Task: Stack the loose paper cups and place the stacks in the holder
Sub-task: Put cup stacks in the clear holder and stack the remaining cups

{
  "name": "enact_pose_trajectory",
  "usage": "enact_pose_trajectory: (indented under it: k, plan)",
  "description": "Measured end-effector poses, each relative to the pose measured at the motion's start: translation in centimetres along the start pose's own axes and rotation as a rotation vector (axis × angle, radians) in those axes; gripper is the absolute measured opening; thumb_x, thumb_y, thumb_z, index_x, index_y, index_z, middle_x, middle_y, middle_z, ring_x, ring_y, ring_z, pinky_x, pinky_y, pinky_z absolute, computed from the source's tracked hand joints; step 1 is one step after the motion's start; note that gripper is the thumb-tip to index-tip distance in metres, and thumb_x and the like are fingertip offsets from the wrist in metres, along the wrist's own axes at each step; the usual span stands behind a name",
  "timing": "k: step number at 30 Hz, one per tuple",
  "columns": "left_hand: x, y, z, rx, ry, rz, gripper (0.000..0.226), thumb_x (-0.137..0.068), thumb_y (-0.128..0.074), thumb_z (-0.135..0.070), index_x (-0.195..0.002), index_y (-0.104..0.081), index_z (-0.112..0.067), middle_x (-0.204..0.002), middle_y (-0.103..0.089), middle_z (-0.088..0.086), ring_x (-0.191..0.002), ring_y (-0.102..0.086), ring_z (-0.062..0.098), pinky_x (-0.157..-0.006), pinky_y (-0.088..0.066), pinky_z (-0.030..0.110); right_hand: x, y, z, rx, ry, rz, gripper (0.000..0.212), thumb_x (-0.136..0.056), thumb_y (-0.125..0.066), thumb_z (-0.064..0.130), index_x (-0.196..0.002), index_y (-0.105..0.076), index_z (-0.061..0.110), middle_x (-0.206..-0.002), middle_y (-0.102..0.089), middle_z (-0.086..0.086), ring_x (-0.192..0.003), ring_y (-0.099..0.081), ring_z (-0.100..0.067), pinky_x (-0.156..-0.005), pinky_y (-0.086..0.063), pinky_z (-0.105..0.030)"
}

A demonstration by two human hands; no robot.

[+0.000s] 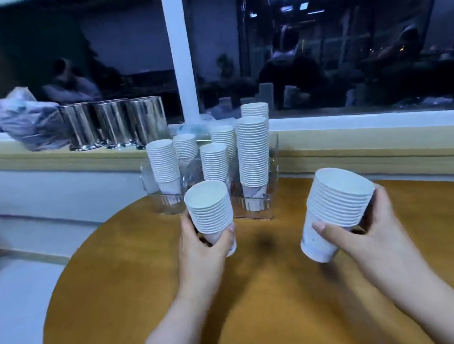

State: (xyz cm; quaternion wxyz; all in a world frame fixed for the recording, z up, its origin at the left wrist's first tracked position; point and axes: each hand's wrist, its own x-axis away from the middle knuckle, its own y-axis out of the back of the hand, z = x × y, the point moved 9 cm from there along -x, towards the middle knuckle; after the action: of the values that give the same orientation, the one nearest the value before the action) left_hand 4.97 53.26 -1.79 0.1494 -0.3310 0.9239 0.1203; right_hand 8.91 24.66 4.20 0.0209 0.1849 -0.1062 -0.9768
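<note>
Three shiny metal cylinders (114, 123) line the window ledge beside a crumpled plastic bag (25, 120). On the round wooden table (262, 308), a clear holder (272, 150) keeps several cup stacks upright. Nearer, the left hand (200, 247) grips a short stack of cups (210, 210), and the right hand (372, 229) grips a second, tilted stack (336, 208), both clear of the table.

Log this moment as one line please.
left hand: holds cup stack | right hand: holds tilted stack | holder: six stacks | both above table
</note>
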Motion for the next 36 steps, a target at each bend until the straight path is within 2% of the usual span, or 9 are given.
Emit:
enact_pose_trajectory:
  k: [6, 9, 13, 15, 18, 22, 25, 29, 36]
  plan:
    - [-6.9, 6.7, 3.2, -0.063, -0.047, -0.072, 0.078, -0.064, -0.078, -0.045, -0.134, -0.044, -0.032, -0.127, -0.063, -0.011, -0.117, -0.06, 0.013, -0.099, -0.05, 0.046, -5.0, -12.4, 6.7, -0.024, 0.157, 0.048, 0.082, -0.073, -0.083, 0.02, -0.137, -0.032, 0.031, -0.125, -0.059, 0.015, -0.108, -0.058, 0.005, -0.084, -0.048, -0.011]
    - [-9.4, 6.8, 3.9, -0.055, -0.089, -0.044, 0.08, -0.063, -0.08, -0.043, -0.134, -0.044, -0.033, -0.129, -0.062, -0.011, -0.119, -0.058, 0.01, -0.101, -0.048, 0.042, -9.2, -15.8, 10.0, 0.041, 0.241, -0.012, 0.091, -0.078, -0.081, 0.021, -0.146, -0.021, 0.03, -0.128, -0.053, 0.006, -0.11, -0.055, -0.01, -0.094, -0.046, -0.025]
    - [-11.8, 6.4, 4.2, -0.038, -0.152, 0.006, 0.081, -0.064, -0.081, -0.044, -0.133, -0.039, -0.048, -0.133, -0.059, -0.014, -0.123, -0.055, 0.006, -0.104, -0.047, 0.036, -16.6, -18.1, 13.8, 0.125, 0.275, -0.075, 0.083, -0.078, -0.078, 0.02, -0.142, -0.024, 0.026, -0.103, -0.052, 0.011, -0.089, -0.057, -0.006, -0.082, -0.053, -0.03]
    - [-12.8, 6.1, 4.3, -0.035, -0.178, 0.02, 0.083, -0.063, -0.081, -0.045, -0.135, -0.039, -0.047, -0.134, -0.058, -0.013, -0.124, -0.054, 0.006, -0.104, -0.046, 0.034, -20.6, -18.6, 15.1, 0.183, 0.264, -0.109, 0.074, -0.075, -0.077, 0.022, -0.133, -0.031, 0.024, -0.099, -0.052, 0.009, -0.091, -0.06, -0.011, -0.076, -0.056, -0.034]
    - [-14.1, 6.0, 4.4, -0.029, -0.206, 0.021, 0.084, -0.061, -0.079, -0.05, -0.132, -0.035, -0.058, -0.133, -0.055, -0.018, -0.123, -0.051, 0.001, -0.101, -0.04, 0.018, -25.9, -20.2, 14.8, 0.279, 0.202, -0.101, 0.066, -0.071, -0.079, 0.025, -0.12, -0.036, 0.022, -0.104, -0.059, 0.0, -0.095, -0.066, -0.022, -0.072, -0.059, -0.036]
    - [-14.9, 6.6, 4.5, 0.002, -0.21, 0.011, 0.081, -0.059, -0.078, -0.052, -0.115, -0.028, -0.08, -0.121, -0.046, -0.044, -0.113, -0.041, -0.027, -0.089, -0.03, -0.004, -30.0, -22.0, 13.5, 0.439, 0.165, -0.099, 0.068, -0.069, -0.082, 0.032, -0.117, -0.035, 0.021, -0.108, -0.06, -0.005, -0.093, -0.066, -0.025, -0.078, -0.06, -0.045]
    - [-15.1, 6.6, 4.3, 0.021, -0.233, 0.015, 0.083, -0.059, -0.079, -0.052, -0.114, -0.025, -0.083, -0.115, -0.041, -0.057, -0.113, -0.04, -0.029, -0.092, -0.038, 0.007, -31.5, -22.9, 11.6, 0.539, 0.105, -0.105, 0.071, -0.074, -0.08, 0.032, -0.125, -0.034, 0.017, -0.112, -0.058, -0.008, -0.095, -0.064, -0.026, -0.075, -0.058, -0.04]
    - [-15.2, 6.5, 4.2, 0.026, -0.249, 0.023, 0.078, -0.056, -0.074, -0.06, -0.117, -0.028, -0.079, -0.121, -0.049, -0.045, -0.118, -0.05, -0.012, -0.098, -0.05, 0.03, -32.7, -23.6, 9.7, 0.629, 0.056, -0.117, 0.072, -0.076, -0.081, 0.031, -0.127, -0.033, 0.013, -0.114, -0.057, -0.01, -0.097, -0.06, -0.027, -0.074, -0.054, -0.037]
    - [-15.1, 6.1, 3.9, -0.008, -0.288, 0.046, 0.08, -0.056, -0.074, -0.059, -0.117, -0.027, -0.08, -0.125, -0.053, -0.036, -0.12, -0.053, -0.004, -0.099, -0.05, 0.036, -33.3, -24.2, 8.7, 0.746, -0.001, -0.091, 0.067, -0.08, -0.076, 0.029, -0.128, -0.034, 0.009, -0.117, -0.058, -0.012, -0.102, -0.061, -0.03, -0.075, -0.055, -0.041]
